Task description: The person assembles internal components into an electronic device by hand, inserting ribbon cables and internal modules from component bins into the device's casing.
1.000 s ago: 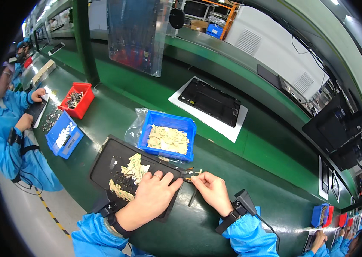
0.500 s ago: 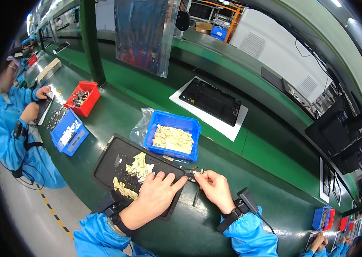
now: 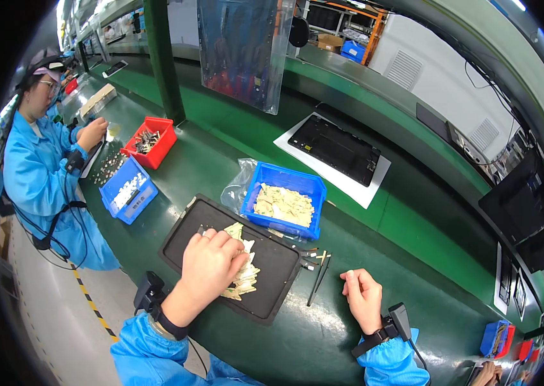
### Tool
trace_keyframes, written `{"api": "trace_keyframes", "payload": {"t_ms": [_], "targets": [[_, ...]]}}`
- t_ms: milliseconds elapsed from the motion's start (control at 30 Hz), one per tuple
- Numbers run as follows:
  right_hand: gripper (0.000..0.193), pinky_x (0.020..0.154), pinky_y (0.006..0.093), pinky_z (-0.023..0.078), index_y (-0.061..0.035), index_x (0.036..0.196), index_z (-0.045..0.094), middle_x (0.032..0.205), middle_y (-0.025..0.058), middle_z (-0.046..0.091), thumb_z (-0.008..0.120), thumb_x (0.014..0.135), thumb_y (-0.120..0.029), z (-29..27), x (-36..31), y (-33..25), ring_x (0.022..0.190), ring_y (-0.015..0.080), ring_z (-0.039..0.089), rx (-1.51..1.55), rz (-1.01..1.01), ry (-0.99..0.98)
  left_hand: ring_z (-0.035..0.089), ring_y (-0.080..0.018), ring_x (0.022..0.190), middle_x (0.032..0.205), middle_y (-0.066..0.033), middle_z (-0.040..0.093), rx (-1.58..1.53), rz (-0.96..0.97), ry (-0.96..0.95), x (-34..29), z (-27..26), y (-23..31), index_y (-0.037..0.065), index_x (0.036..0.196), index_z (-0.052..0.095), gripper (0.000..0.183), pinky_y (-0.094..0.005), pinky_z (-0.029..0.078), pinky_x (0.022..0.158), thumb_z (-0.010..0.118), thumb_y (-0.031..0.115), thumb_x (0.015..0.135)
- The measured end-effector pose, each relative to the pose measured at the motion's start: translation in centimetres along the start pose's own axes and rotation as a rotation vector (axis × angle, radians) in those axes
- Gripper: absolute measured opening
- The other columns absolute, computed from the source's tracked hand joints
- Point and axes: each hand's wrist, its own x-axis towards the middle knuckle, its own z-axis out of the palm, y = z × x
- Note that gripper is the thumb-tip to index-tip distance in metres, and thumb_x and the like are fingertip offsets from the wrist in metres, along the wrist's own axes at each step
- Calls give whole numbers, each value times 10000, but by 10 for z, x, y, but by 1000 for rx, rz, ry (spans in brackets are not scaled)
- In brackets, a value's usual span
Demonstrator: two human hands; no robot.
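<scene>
co-worker [image 3: 34, 161]: person in a blue coat at my 10 o'clock, seated at the same bench, hands on small parts.
small blue bin [image 3: 127, 190]: at 10 o'clock, holds pale small parts; just beyond it a red bin [image 3: 153, 143] with dark metal pieces.
bench [image 3: 220, 141]: green top, runs from my far left out past my right.
black tray [image 3: 275, 270]: flat, dead ahead at 12 o'clock, close to me, slightly askew on the bench.
gold pieces [image 3: 246, 276]: thin yellowish flat parts heaped on the tray, spilling out from under my left palm toward 1 o'clock.
left hand [image 3: 211, 267]: laid palm-down on the heap, fingers [image 3: 233, 248] curled narrow over the pieces, touching them; I cannot tell whether any piece is pinched.
blue bin [image 3: 285, 199]: just past the tray at 12 to 1 o'clock, a layer of the same gold pieces inside; crumpled clear bag against its left wall.
tweezers [image 3: 317, 283]: dark, thin, lying loose on the bench between tray and right hand, touched by neither.
right hand [image 3: 363, 299]: resting on the bench at 2 o'clock, fingers loosely curled, nothing seen in them; wrist strap with a small black unit.
dark panel [image 3: 339, 151]: on a white sheet, far at 1 o'clock.
</scene>
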Motion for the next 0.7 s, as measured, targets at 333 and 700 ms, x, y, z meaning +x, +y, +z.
{"api": "trace_keyframes", "payload": {"t_ms": [333,700], "targets": [[240,527,254,442,-25,869,664,590,23,600,577,946,-235,-2,2,-2,543,82,569,-55,-4,-50,567,-229,768,781,-22,598,-61,-53,-121,-34,0,24,112,789,645,209,-361,415,662,775,252,704],[266,533,284,451,-38,872,672,614,46,635,575,935,-278,-5,3,2,549,130,606,-87,10,-111,579,-213,756,780,-8,613,-52,16,-89,-38,4,18,121,804,671,129,-363,439,658,751,176,718]]}}
